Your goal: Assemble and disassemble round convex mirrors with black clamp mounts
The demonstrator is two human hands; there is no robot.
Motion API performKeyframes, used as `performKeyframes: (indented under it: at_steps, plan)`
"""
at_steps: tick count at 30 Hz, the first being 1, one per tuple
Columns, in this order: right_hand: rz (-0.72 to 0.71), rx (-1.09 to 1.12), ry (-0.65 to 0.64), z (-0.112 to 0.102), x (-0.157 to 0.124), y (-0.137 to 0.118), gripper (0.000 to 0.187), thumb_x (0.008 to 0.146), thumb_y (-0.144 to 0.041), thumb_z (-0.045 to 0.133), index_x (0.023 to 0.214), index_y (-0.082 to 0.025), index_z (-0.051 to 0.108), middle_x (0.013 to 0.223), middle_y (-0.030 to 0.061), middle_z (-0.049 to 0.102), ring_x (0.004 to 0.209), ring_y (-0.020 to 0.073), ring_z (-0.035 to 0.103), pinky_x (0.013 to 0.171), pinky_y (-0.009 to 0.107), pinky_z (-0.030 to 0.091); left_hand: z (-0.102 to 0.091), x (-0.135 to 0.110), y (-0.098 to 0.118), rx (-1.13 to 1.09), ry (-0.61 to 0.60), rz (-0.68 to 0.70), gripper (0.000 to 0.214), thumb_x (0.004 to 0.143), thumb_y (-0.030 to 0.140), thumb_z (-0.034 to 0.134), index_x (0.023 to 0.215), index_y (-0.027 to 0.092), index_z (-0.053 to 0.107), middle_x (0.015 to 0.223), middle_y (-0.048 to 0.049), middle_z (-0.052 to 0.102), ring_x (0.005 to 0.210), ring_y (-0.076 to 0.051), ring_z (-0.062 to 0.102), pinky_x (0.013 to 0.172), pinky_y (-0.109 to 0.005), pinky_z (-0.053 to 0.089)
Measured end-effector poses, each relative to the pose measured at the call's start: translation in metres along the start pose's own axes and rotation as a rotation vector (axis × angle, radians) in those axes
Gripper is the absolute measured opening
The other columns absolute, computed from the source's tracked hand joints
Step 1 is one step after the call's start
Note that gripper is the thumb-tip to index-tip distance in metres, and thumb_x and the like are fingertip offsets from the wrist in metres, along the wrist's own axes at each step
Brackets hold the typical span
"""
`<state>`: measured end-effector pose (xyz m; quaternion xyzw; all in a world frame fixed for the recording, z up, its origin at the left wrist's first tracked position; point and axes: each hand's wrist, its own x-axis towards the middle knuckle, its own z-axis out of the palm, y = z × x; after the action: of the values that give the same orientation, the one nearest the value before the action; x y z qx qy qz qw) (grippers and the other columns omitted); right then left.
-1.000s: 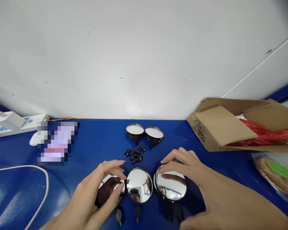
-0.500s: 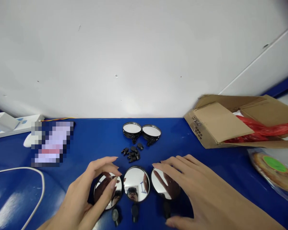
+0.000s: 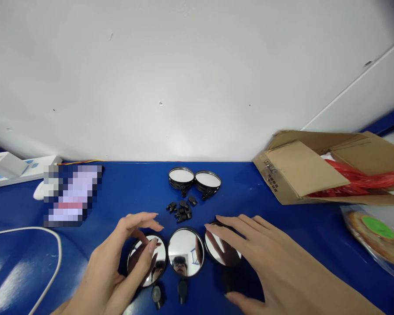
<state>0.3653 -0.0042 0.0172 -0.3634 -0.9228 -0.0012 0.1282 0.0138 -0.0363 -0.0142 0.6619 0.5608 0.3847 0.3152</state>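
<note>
Three round, black-rimmed mirrors lie face up in a row on the blue table. Over the left mirror (image 3: pixel 159 258) my left hand (image 3: pixel 105 267) is open, its thumb across the glass and its fingers apart. The middle mirror (image 3: pixel 186 251) lies between my hands, uncovered. My right hand (image 3: pixel 269 258) is open with spread fingers; its fingertips reach the far rim of the right mirror (image 3: pixel 220 251), and its thumb lies on the near side. Small black clip pieces sit below the left mirror (image 3: pixel 157 295) and the middle one (image 3: pixel 182 291). A dark piece (image 3: pixel 228 280) below the right mirror is shadowed.
Two stacks of round mirrors (image 3: pixel 181 176) stand farther back, before a pile of black clips (image 3: pixel 183 212). A cardboard box (image 3: pixel 302 170) with red plastic and a wrapped round item (image 3: pixel 377 236) are at right. At left are a blurred phone (image 3: pixel 74 197), white cable (image 3: pixel 57 258) and power strip (image 3: pixel 42 168).
The right mirror has slid slightly away from me and to the left under my right hand. My left index finger and thumb have shifted a little left.
</note>
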Motion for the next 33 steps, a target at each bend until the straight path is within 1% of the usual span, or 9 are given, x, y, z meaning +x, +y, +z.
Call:
performKeyframes:
  at_steps: [4, 6, 8, 9, 12, 17, 21, 27, 33]
  plan:
    - [0.016, 0.049, 0.015, -0.011, 0.011, 0.002, 0.094, 0.093, -0.079, 0.085, 0.168, -0.027, 0.062, 0.154, 0.0178, 0.079, 0.135, 0.0478, 0.079, 0.099, 0.067, 0.071, 0.002, 0.000, 0.004, -0.032, -0.003, 0.010, 0.034, 0.116, 0.035, 0.069, 0.150, 0.039, 0.065, 0.134, -0.0045, 0.081, 0.101, -0.020, 0.082, 0.079, -0.021, 0.071]
    - [0.098, 0.117, 0.012, -0.013, 0.021, 0.003, 0.075, 0.103, -0.078, 0.076, 0.161, -0.032, 0.068, 0.149, 0.0137, 0.082, 0.131, 0.0415, 0.081, 0.099, 0.059, 0.070, 0.004, 0.001, 0.009, -0.057, 0.027, -0.016, 0.031, 0.116, 0.038, 0.070, 0.146, 0.039, 0.068, 0.136, -0.0049, 0.079, 0.096, -0.020, 0.080, 0.070, -0.019, 0.070]
    - [0.244, 0.169, 0.045, -0.008, 0.034, 0.006, 0.043, 0.118, -0.060, 0.064, 0.150, -0.035, 0.074, 0.135, 0.0080, 0.084, 0.119, 0.0319, 0.083, 0.099, 0.051, 0.067, 0.006, 0.001, 0.013, -0.093, 0.071, -0.066, 0.029, 0.116, 0.043, 0.068, 0.144, 0.039, 0.071, 0.137, -0.0060, 0.077, 0.093, -0.020, 0.078, 0.056, -0.015, 0.062]
    - [0.283, 0.172, 0.089, -0.003, 0.040, 0.008, 0.036, 0.121, -0.052, 0.058, 0.147, -0.033, 0.075, 0.126, 0.0074, 0.085, 0.111, 0.0295, 0.082, 0.098, 0.049, 0.065, 0.006, 0.001, 0.014, -0.110, 0.092, -0.089, 0.029, 0.116, 0.044, 0.068, 0.144, 0.038, 0.072, 0.138, -0.0069, 0.076, 0.093, -0.020, 0.077, 0.048, -0.013, 0.056]
    - [0.291, 0.140, 0.163, 0.017, 0.052, 0.017, 0.036, 0.124, -0.037, 0.052, 0.153, -0.030, 0.072, 0.110, 0.0060, 0.083, 0.093, 0.0255, 0.075, 0.089, 0.045, 0.059, 0.006, 0.002, 0.012, -0.123, 0.103, -0.091, 0.031, 0.114, 0.044, 0.070, 0.144, 0.036, 0.072, 0.138, -0.0085, 0.076, 0.092, -0.021, 0.077, 0.037, -0.012, 0.044]
    - [0.304, 0.141, 0.156, 0.039, 0.060, 0.033, 0.038, 0.126, -0.033, 0.046, 0.150, -0.031, 0.076, 0.113, 0.0059, 0.081, 0.095, 0.0238, 0.075, 0.090, 0.042, 0.058, 0.004, 0.002, 0.001, -0.072, 0.040, -0.023, 0.038, 0.111, 0.039, 0.074, 0.148, 0.041, 0.067, 0.139, -0.0064, 0.075, 0.094, -0.023, 0.079, 0.044, -0.015, 0.056]
    - [0.329, 0.190, 0.147, 0.043, 0.065, 0.036, 0.036, 0.125, -0.032, 0.049, 0.147, -0.031, 0.077, 0.116, 0.0062, 0.081, 0.097, 0.0238, 0.076, 0.090, 0.040, 0.059, 0.007, -0.001, 0.001, -0.072, 0.049, -0.005, 0.036, 0.111, 0.036, 0.074, 0.146, 0.041, 0.068, 0.137, -0.0048, 0.075, 0.090, -0.020, 0.080, 0.064, -0.019, 0.069]
    - [0.346, 0.281, 0.235, 0.047, 0.067, 0.036, 0.023, 0.120, -0.029, 0.058, 0.130, -0.026, 0.079, 0.110, 0.0069, 0.079, 0.101, 0.0256, 0.077, 0.095, 0.041, 0.063, 0.007, -0.001, 0.004, -0.049, 0.015, 0.016, 0.035, 0.113, 0.036, 0.072, 0.147, 0.042, 0.065, 0.135, -0.0027, 0.075, 0.089, -0.018, 0.081, 0.069, -0.018, 0.070]
    - [0.384, 0.317, 0.361, 0.043, 0.063, 0.036, 0.016, 0.118, -0.025, 0.063, 0.126, -0.025, 0.078, 0.107, 0.0054, 0.079, 0.097, 0.0230, 0.079, 0.094, 0.036, 0.065, 0.002, 0.001, 0.000, 0.027, 0.027, 0.049, 0.036, 0.114, 0.037, 0.071, 0.149, 0.042, 0.064, 0.138, -0.0035, 0.072, 0.093, -0.018, 0.080, 0.074, -0.018, 0.071]
